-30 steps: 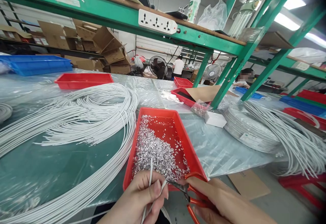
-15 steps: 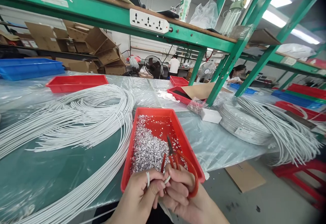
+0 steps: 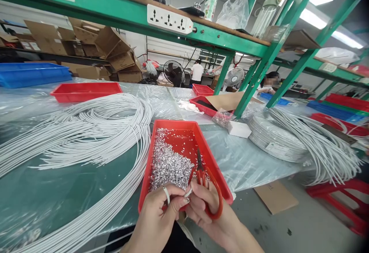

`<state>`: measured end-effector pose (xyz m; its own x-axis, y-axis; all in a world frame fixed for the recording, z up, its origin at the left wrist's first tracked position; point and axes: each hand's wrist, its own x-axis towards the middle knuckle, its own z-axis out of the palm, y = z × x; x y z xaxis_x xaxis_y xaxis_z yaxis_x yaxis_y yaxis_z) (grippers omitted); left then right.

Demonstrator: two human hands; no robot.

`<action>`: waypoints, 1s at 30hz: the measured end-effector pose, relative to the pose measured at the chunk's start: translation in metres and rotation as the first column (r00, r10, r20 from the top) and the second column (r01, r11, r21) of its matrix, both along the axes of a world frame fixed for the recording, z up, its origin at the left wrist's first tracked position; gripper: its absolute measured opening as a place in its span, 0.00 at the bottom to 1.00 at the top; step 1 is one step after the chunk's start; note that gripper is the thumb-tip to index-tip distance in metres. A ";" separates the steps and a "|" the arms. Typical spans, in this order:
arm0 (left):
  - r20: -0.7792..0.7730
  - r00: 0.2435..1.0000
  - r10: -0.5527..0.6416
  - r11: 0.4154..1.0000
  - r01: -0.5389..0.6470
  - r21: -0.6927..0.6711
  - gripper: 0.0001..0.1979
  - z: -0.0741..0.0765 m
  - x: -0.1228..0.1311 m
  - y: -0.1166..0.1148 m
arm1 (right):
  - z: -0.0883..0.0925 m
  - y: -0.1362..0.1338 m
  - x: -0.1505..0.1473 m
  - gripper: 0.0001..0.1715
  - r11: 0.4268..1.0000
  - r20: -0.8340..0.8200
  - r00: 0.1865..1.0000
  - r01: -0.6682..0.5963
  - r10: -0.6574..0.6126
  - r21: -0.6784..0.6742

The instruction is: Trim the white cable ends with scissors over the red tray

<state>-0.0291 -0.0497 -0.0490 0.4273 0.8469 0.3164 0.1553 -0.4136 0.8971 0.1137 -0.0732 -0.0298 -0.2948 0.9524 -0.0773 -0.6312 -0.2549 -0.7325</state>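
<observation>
Just in front of the red tray (image 3: pixel 220 168), my left hand (image 3: pixel 158 212) pinches a short white cable end (image 3: pixel 188 193) between thumb and forefinger. A white ring sits on one of its fingers. My right hand (image 3: pixel 209 207) meets it from the other side, its thumb and fingertips at the same cable end. Orange-handled scissors (image 3: pixel 200 164) hang in the right hand, the handle loop around its fingers and the blades pointing away over the tray. Many small silvery scraps (image 3: pixel 168 164) lie in the tray, heaped toward its left side. The fingers partly hide the cable.
A long bundle of white cables (image 3: pixel 115 199) curves across the table on the left. Coiled cable (image 3: pixel 276 139) lies at the right beside a small white box (image 3: pixel 239 129). Green shelving with a power strip (image 3: pixel 169 19) crosses above. Other people are farther back.
The scissors have tilted, their tips shifting right and slightly up. My right hand has turned a little, while both hands keep their pinch at the cable end.
</observation>
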 end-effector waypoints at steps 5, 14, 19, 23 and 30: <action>0.196 0.975 -0.107 0.952 0.157 -0.263 0.18 -0.007 0.005 0.001 | -0.002 0.003 -0.002 0.16 0.993 -0.170 0.982 -0.101 0.088 -0.068; -0.003 0.999 0.041 0.999 -0.042 -0.032 0.17 -0.004 0.000 0.003 | 0.007 0.001 0.002 0.23 0.961 0.496 0.829 0.172 -0.259 0.214; -0.001 0.990 0.142 0.983 -0.141 0.118 0.14 -0.001 0.001 0.002 | 0.004 0.001 0.002 0.16 0.943 0.530 0.790 0.180 -0.309 0.281; 0.228 0.972 -0.054 0.957 0.116 -0.267 0.17 -0.003 0.003 0.002 | -0.002 0.002 -0.001 0.21 0.996 0.097 0.995 -0.029 0.021 0.088; 0.505 0.863 -0.006 0.771 0.325 -0.547 0.25 0.011 0.005 -0.008 | 0.004 0.005 0.000 0.16 0.984 0.195 0.980 0.002 -0.037 0.177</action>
